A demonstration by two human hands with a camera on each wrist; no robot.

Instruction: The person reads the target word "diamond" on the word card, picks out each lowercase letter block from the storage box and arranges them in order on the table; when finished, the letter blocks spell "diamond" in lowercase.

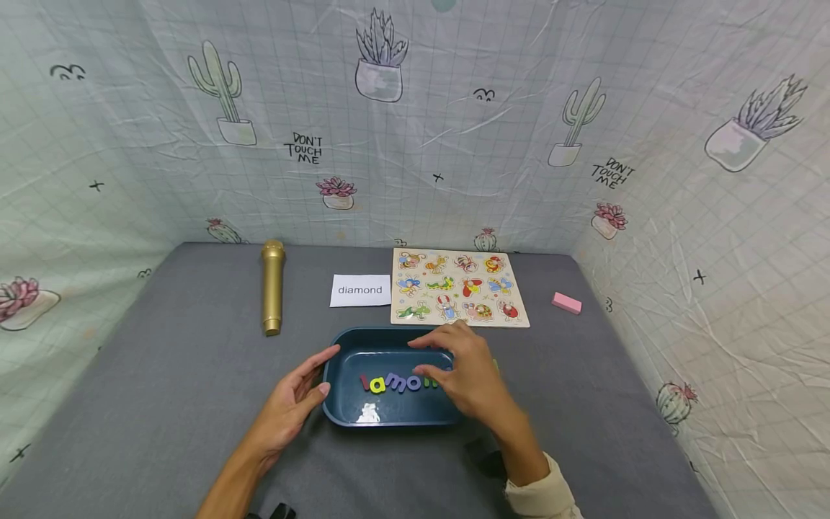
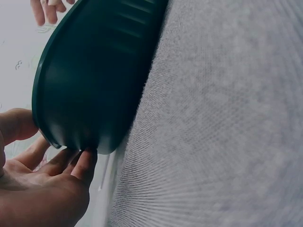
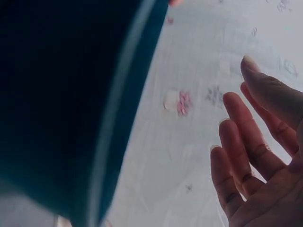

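A dark blue tray (image 1: 395, 418) sits in front of me with a row of colored letters in it. I make out a red letter (image 1: 364, 383), a yellow "a" (image 1: 377, 386), a purple "m" (image 1: 395, 382) and a purple "o" (image 1: 413, 383). Partly covered by my right hand is a green letter (image 1: 428, 382). My left hand (image 1: 288, 404) touches the tray's left end, its thumb at the rim and its fingertips against the end wall (image 2: 75, 109). Over the tray's right side hovers my right hand (image 1: 467, 371), thumb and forefinger spread with nothing between them.
Behind the tray lie a white card (image 1: 360, 290) reading "diamond" and an insect picture board (image 1: 460, 288). A gold microphone (image 1: 273, 288) lies at the left, a pink block (image 1: 567, 303) at the right. A patterned cloth (image 1: 415, 158) surrounds the grey table (image 1: 162, 404).
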